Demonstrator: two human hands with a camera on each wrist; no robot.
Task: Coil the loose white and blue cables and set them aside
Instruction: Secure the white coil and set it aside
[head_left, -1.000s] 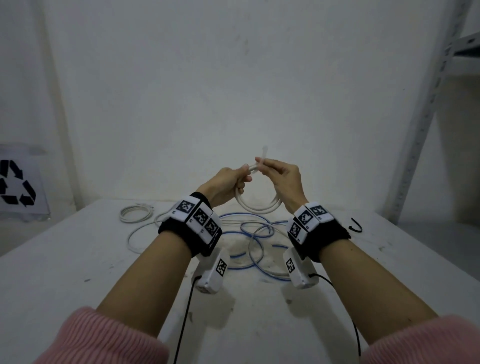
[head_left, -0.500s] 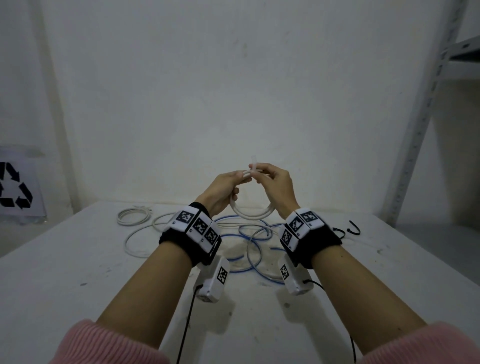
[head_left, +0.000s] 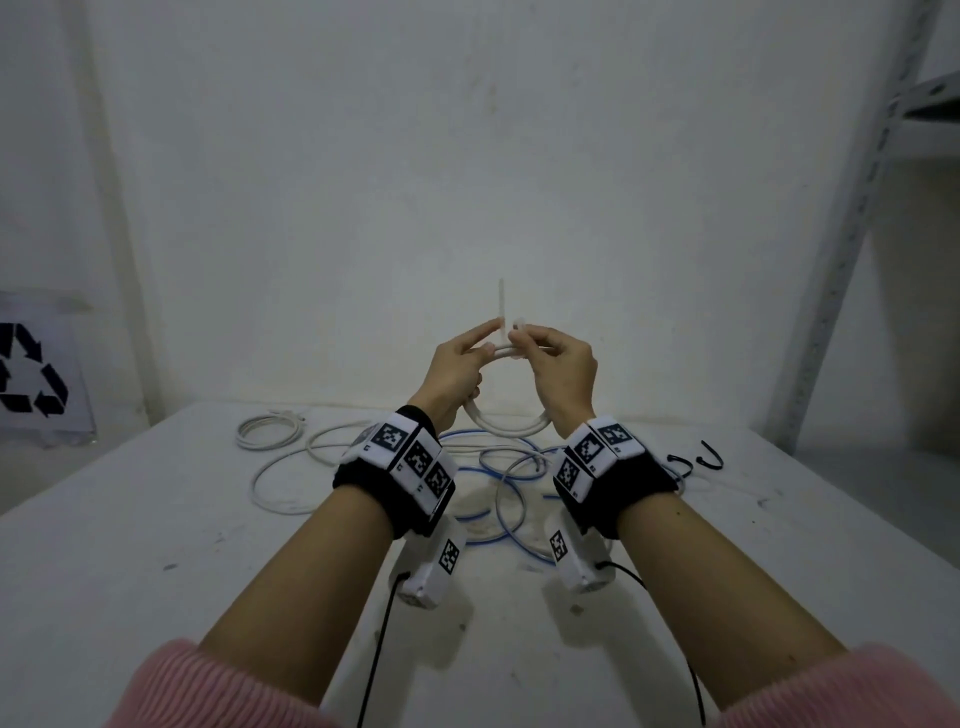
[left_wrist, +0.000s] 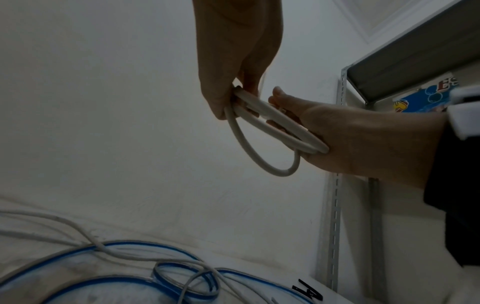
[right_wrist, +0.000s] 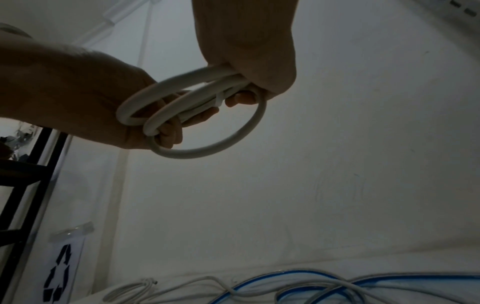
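Hands raised above the surface (head_left: 156, 545): left hand (head_left: 454, 371) and right hand (head_left: 563, 366) both grip a small white cable coil (head_left: 511, 423) between them; light, springy, best pinched where loops cross. Loose blue cable (head_left: 483, 470) lies below

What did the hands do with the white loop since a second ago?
Both hands, left hand and right hand, lifted the coiled white cable a little higher and kept their grip on it; the thin white strip sticking up at the top now stands straighter. The loose white and blue cables on the white table stayed put.
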